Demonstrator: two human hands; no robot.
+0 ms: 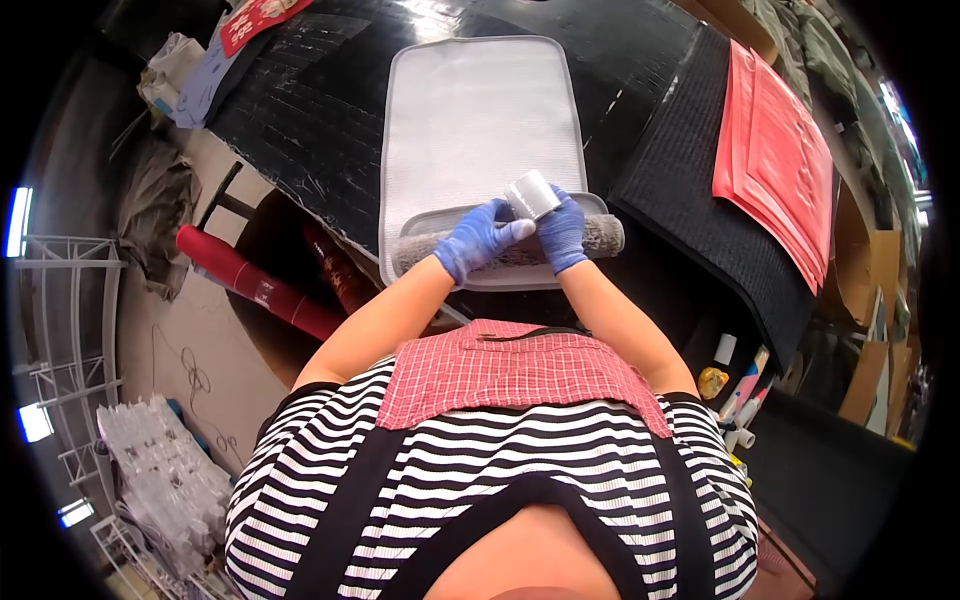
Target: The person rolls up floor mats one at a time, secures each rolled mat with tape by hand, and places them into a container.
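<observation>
At nine o'clock from my hands red rolls (262, 288) lean beside the table (330, 120), low by the floor. My left hand (478, 238), in a blue glove, lies on the rolled near end of the grey mat (470, 120), its fingers (512, 231) stretched toward three o'clock and touching the tape roll (532, 194). The mat lies flat on the black table and runs away from me toward twelve o'clock; its near edge is curled into a fuzzy roll (600, 236) that crosses under both wrists. The tape roll, silvery grey, sits just above that curl, between my two hands, tilted. My right hand (562, 232), gloved too, is closed round the tape roll from the three o'clock side, thumb and fingers clamped on it. Further toward three o'clock a black mat (700, 190) lies alongside, and on it at two o'clock a stack of red sheets (775, 150). Near four o'clock small bottles and markers (735, 385) stand by the table edge
</observation>
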